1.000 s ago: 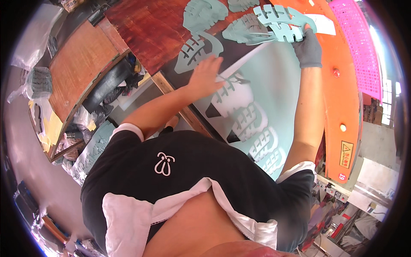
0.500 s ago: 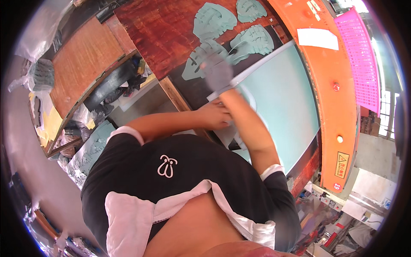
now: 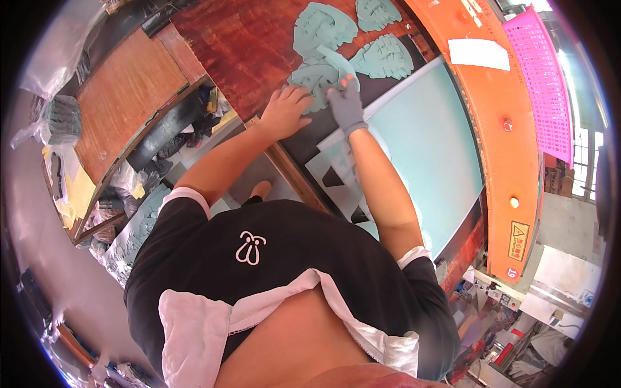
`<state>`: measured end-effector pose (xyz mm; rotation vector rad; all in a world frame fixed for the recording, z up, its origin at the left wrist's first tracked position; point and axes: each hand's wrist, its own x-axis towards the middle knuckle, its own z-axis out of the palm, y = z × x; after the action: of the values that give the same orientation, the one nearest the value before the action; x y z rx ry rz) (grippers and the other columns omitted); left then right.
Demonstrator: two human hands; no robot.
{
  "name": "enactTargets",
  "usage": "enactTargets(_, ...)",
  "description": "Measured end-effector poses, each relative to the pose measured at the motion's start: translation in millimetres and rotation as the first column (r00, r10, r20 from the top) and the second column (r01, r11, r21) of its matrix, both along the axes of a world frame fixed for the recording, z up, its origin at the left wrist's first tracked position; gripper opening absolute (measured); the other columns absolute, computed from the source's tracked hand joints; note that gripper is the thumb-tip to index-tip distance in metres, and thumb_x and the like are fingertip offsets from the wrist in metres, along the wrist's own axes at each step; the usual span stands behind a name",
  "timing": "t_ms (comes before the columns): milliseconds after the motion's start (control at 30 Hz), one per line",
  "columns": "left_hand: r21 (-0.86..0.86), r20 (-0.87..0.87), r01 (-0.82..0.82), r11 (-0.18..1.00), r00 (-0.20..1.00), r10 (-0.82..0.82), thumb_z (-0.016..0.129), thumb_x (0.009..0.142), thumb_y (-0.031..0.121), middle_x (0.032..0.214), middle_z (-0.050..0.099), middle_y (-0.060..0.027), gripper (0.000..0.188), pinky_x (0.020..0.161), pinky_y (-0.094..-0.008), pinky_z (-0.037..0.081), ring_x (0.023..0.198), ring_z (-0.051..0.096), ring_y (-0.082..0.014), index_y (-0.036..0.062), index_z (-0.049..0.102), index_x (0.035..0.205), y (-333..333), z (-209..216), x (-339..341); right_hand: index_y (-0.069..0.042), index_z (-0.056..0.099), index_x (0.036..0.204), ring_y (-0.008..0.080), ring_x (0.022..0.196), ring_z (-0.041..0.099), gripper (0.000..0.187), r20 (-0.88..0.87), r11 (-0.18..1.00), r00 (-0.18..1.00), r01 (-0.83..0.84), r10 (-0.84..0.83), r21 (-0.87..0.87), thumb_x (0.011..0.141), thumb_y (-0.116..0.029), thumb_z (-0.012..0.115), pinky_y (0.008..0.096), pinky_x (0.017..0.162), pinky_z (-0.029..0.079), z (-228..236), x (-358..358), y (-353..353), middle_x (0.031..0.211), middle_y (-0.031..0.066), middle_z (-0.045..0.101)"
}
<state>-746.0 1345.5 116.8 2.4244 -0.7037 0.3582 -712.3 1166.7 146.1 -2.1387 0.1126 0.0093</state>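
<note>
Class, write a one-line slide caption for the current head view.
Bare left hand and gloved right hand at green cut-outs, near a pale green sheet and orange beam.

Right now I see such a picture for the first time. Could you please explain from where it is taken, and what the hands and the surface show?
There is no robot: a wide fisheye camera on the person's head looks down, so straight edges bend. The left hand is bare, fingers spread, beside a pile of green notched pieces. The right hand, in a grey glove, is at the pile's other side; whether it grips anything, I cannot tell. Three similar piles lie nearby. Right of them is a pale green sheet, then an orange panel.
</note>
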Motion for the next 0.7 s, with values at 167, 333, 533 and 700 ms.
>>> enactTargets(167,-0.011,0.019,-0.011,1.0,1.0,0.011,0.071,0.074,0.021,0.122,0.049,-0.0035,0.043,0.093,-0.0412,0.039,0.116,0.044,-0.0253,0.0141,0.056,0.114,0,-6,1,0.003,0.035,0.136,0.0311,0.111,0.054,0.067,-0.085,0.881,0.943,0.332,-0.323,0.336,0.081,-0.029,0.058,0.0348,0.093,0.043,0,18,-37,0.131,0.0225,0.046)
enactTargets(333,-0.056,-0.069,-0.019,0.998,0.998,0.015,0.071,0.072,0.021,0.12,0.05,-0.0017,0.042,0.091,-0.0405,0.038,0.114,0.045,-0.0252,0.0163,0.056,0.111,-1,-5,7,0.006,0.05,0.121,0.0308,0.106,0.057,0.066,-0.035,0.946,0.99,0.123,-0.14,-0.3,0.074,-0.038,0.065,0.0362,0.09,0.044,19,48,-40,0.115,0.0224,0.058)
enactTargets(533,-0.016,-0.068,-0.027,1.0,0.997,0.026,0.072,0.071,0.022,0.119,0.05,-0.0012,0.043,0.09,-0.041,0.038,0.113,0.045,-0.025,0.0177,0.057,0.111,0,-4,9,0.001,0.058,0.109,0.0245,0.088,0.061,0.057,-0.335,0.947,0.942,-0.083,-0.027,-0.309,0.072,-0.039,0.07,0.0342,0.078,0.047,26,80,-48,0.096,0.0152,0.063)
enactTargets(700,-0.044,-0.067,-0.019,0.999,0.998,0.016,0.072,0.072,0.025,0.12,0.05,-0.0012,0.044,0.09,-0.0415,0.038,0.113,0.045,-0.0256,0.0178,0.057,0.112,2,-4,10,-0.001,0.062,0.095,0.0158,0.07,0.056,0.039,-0.182,0.997,0.981,-0.072,0.065,-0.033,0.074,-0.032,0.07,0.0295,0.066,0.046,22,66,-47,0.079,0.0064,0.06)
